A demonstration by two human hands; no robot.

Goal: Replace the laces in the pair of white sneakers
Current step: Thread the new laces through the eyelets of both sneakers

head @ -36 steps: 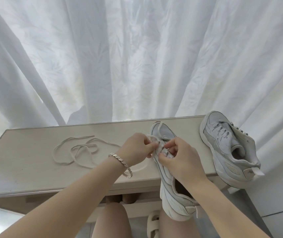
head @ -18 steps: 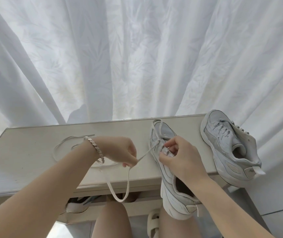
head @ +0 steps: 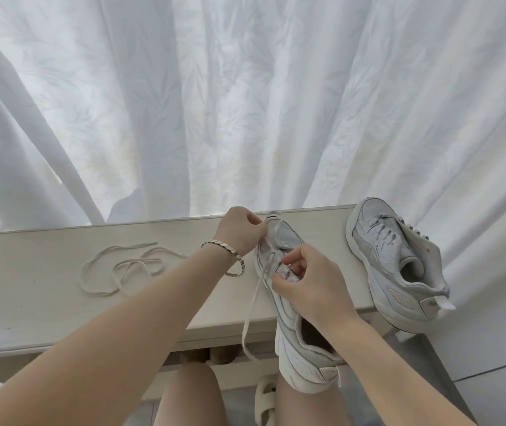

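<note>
**Sneakers: one in hand, one waiting**

Your left hand (head: 241, 230) grips the flat white lace (head: 249, 318) at the toe of the near white sneaker (head: 294, 345). Your right hand (head: 310, 287) pinches it at the middle eyelets. That shoe looks only part threaded, its heel overhanging the pale wooden table (head: 46, 305) onto your knee. A loose cream lace (head: 122, 269) lies to the left. The second white sneaker (head: 396, 265), laced, juts over the right end. Room lies leftward; the white curtain (head: 245, 103) closes the back.
</note>
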